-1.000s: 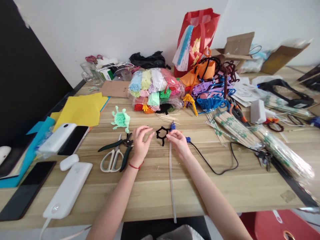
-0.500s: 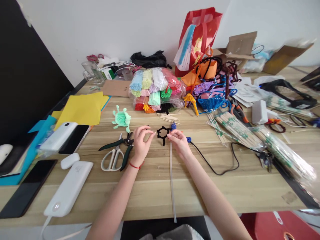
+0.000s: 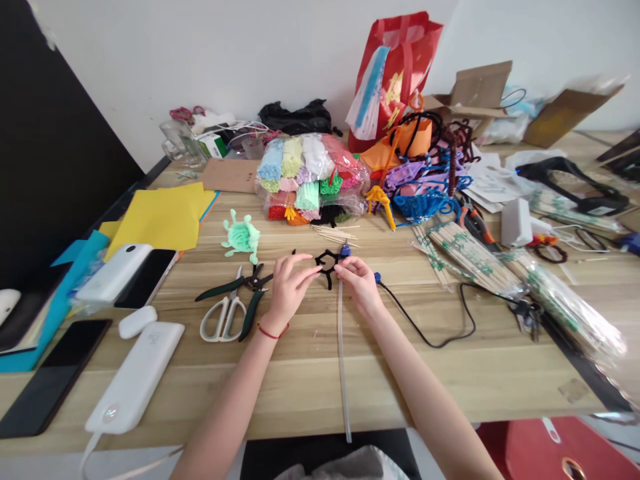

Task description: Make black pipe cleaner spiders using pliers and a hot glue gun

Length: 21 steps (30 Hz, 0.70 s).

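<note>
A small black pipe cleaner ring (image 3: 329, 272) with short stubs is held above the table between my two hands. My right hand (image 3: 356, 279) pinches its right side between thumb and fingers. At its left edge are the closed fingertips of my left hand (image 3: 293, 280). A dark tip pokes out behind the left fingers; what it belongs to is hidden. Just behind my right hand lies a blue glue gun (image 3: 345, 251), and a long clear glue stick (image 3: 343, 360) runs from there toward me. Scissors (image 3: 225, 315) and dark-green-handled cutters (image 3: 253, 293) lie left of my left hand.
A mint-green pipe cleaner piece (image 3: 241, 236) sits beyond the scissors. Bagged pipe cleaners (image 3: 310, 175), thin sticks (image 3: 334, 234) and a red bag (image 3: 397, 77) are at the back. A black cable (image 3: 437, 347) and bagged skewers (image 3: 565, 300) lie right; phones and a power bank (image 3: 135, 377) left.
My left hand has moved right, bringing its fingertips from beside the black ring to its left edge. My right hand keeps its pinch. The view has shifted slightly.
</note>
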{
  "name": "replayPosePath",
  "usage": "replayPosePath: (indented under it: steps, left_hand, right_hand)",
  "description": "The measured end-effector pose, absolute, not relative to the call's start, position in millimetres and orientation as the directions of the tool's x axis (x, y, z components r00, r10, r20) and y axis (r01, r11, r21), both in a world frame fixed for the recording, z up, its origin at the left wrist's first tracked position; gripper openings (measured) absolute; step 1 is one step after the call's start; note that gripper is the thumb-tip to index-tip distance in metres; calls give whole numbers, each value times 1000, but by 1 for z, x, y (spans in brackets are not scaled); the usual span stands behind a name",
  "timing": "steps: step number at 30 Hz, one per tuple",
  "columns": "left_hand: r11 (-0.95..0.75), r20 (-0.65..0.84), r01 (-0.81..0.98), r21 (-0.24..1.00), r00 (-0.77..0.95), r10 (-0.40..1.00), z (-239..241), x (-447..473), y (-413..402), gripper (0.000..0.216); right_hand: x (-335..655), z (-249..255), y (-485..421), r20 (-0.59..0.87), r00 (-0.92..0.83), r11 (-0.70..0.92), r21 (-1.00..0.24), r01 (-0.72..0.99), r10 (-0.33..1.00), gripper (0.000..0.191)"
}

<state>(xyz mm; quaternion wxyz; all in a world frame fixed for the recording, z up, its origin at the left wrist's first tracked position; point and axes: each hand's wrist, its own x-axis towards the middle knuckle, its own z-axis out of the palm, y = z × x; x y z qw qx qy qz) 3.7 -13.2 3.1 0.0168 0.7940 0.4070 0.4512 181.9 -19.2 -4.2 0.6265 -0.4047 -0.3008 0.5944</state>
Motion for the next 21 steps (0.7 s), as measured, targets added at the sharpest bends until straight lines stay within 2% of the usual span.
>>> replayPosePath:
  steps: [4, 9, 21]
  left_hand:
    - [-689, 696, 643, 334, 325, 640, 0, 5, -14, 18]
    - [-673, 679, 660, 333, 328, 657, 0, 6, -15, 12]
    - [-621, 666, 627, 470, 209, 716, -1, 4, -12, 8]
  right_hand:
    - [181, -4, -20, -94, 110, -30, -877, -480, 989, 29]
    - [180, -5, -19, -83, 107, -26, -894, -448, 991, 32]
    - [185, -9, -16, -71, 198, 35, -874, -485, 978, 29]
